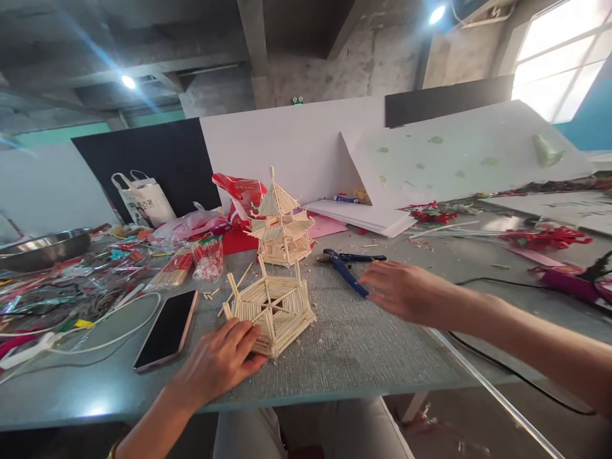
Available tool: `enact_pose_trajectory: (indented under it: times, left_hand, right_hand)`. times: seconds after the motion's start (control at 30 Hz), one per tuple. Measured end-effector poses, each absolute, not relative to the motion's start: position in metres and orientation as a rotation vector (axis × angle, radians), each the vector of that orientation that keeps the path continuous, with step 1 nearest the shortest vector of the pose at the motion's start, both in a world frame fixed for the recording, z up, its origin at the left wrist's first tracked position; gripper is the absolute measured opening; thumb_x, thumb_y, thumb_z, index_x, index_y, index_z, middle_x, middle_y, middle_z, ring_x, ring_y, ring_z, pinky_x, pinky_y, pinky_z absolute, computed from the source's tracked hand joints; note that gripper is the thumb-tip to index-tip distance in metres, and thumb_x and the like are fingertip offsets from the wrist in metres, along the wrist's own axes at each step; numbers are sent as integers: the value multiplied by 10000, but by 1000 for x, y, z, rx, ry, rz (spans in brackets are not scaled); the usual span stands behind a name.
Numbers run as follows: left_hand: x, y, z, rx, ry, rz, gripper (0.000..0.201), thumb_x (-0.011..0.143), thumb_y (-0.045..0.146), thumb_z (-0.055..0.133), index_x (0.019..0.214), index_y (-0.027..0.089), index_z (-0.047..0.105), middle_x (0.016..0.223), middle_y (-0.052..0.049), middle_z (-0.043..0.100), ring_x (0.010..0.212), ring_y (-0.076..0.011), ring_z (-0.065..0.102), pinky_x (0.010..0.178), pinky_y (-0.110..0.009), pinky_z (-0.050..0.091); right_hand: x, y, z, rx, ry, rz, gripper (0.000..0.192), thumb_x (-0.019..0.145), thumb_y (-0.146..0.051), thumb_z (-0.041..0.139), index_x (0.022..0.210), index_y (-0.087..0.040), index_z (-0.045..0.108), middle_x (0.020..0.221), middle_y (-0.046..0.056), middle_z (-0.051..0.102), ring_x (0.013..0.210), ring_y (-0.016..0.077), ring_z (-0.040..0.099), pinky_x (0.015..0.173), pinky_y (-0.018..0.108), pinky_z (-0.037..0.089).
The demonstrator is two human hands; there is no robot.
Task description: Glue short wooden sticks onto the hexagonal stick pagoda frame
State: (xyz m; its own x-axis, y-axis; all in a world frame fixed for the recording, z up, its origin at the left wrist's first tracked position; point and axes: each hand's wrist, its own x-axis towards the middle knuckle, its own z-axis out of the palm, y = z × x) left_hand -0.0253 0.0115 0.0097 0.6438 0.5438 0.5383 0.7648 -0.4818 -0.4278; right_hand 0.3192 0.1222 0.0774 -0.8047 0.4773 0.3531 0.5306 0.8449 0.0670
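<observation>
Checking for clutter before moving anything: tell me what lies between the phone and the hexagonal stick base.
In the head view, between the phone and the stick base lie only a few loose stick bits and bare table.

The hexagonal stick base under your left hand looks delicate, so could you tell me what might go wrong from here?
1. The left hand presses on the hexagonal stick base; too much pressure might crack its sticks.
2. The stick pagoda tower stands right behind the base, so a nudge could topple it.
3. The right hand is spread open near the blue pliers; sweeping them could knock the tower.
</observation>
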Motion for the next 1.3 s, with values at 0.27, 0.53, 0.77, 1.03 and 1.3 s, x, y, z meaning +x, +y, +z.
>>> enact_pose_trajectory:
  times: [0.27,0.53,0.77,1.03,1.3]
  left_hand:
    - [-52,-7,12,-2220,-1351,-686,228,858,291,486,1043,177,554,958,-69,642,871,-170,617,743,-299,509]
    - [-74,-1,19,-2205,-1950,-638,154,817,232,489,806,203,640,776,-5,656,651,-132,618,578,-227,448]
    - [-60,11,20,-2256,-2092,-776,231,810,214,438,788,206,668,750,-12,704,678,-157,640,622,-246,437]
    - [-59,4,17,-2247,-2120,-905,226,809,214,430,829,202,655,771,-15,706,658,-150,630,594,-240,442]
    - [-69,-12,17,-2255,-2103,-950,175,811,279,480,863,211,632,724,9,678,628,-131,619,585,-230,467]
  right_hand:
    - [239,68,80,-493,-2880,-310,147,849,-159,404,822,-135,546,834,83,555,734,159,505,655,296,430]
    - [228,76,74,-585,-2899,-178,92,833,-167,437,833,-154,529,854,67,548,752,174,519,652,315,446]
    - [213,70,60,-621,-2837,-73,169,844,-218,449,985,-157,520,917,72,559,770,187,545,662,327,447]
    - [181,70,70,-778,-2646,343,240,792,-269,516,999,-151,544,879,50,586,630,118,522,610,260,415]
    - [202,61,74,-729,-2810,147,228,770,-178,483,977,-142,570,953,86,587,855,195,561,720,300,416]
